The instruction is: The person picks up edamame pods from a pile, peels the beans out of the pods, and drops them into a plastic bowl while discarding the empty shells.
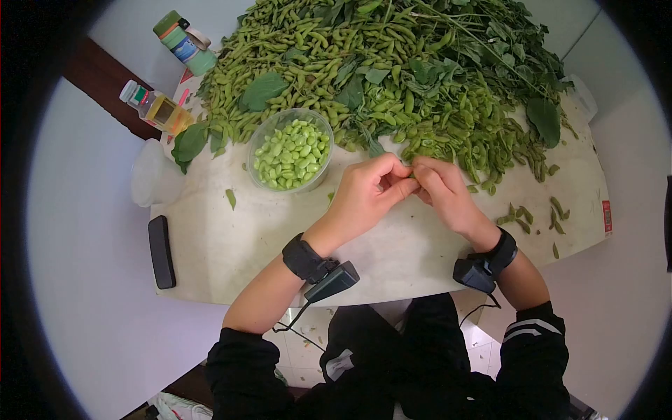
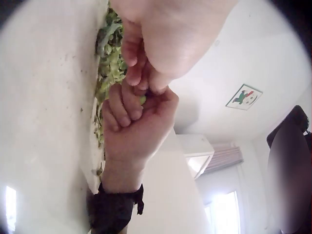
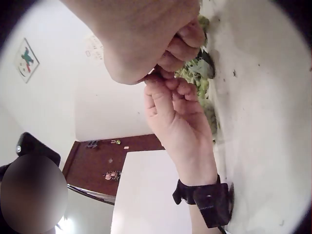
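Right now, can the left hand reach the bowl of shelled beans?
Probably yes. The left hand sits close beside the bowl, with mostly bare table between them, though it and the right hand are pinching a pod.

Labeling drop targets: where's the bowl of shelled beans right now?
Head view: the clear bowl sits on the table, left of centre, at the near edge of the pod pile, just beyond and left of the left hand.

Head view: I see even, bright light on the tabletop [image 1: 231, 245], soft shadows, fisheye bending inside a dark vignette. Wrist views: washed out, left hand [image 2: 165, 34] and right hand [image 3: 136, 39] blurred near the lens.
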Motion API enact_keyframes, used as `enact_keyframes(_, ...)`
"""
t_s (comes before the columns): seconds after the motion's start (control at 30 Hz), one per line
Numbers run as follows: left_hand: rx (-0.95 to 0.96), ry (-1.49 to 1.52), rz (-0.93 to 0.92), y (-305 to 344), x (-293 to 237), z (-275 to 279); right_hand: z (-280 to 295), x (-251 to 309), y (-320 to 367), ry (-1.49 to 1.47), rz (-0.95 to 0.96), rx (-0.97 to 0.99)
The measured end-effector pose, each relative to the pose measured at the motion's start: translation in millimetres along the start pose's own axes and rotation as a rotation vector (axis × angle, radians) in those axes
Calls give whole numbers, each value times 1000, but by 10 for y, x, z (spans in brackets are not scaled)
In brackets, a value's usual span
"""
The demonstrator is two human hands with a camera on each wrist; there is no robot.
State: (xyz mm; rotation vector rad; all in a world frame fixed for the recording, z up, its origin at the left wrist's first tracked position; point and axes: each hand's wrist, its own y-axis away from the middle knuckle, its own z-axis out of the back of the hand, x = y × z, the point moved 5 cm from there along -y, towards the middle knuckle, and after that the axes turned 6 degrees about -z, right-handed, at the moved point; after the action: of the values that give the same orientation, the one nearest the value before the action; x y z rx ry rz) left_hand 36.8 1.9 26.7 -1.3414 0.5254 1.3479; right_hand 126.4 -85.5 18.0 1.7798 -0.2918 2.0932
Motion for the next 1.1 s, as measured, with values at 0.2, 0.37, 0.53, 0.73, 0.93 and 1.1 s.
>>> enact_keyframes(0.2, 15, 97, 28, 16, 43, -14, -23, -9, 0, -53, 17, 37)
enact_keyframes(0.37, -71, 415, 129, -4, 59, -24, -39, 83, 30, -118, -33, 65)
enact_keyframes(0.53, -92, 495, 148, -10, 139, 16, -17, 85, 11, -34, 93, 79)
enact_keyframes(0.73, -86, 498, 156, -13, 159, 4, 22, 88, -7, 142, 216, -65)
enact_keyframes(0.93, -102, 460, 230, -7, 174, 3, 58, 120, 1, 172, 219, -154)
enact_keyframes(1.1, -73, 386, 251, 1, 201, -24, 45, 127, 13, 249, 236, -222)
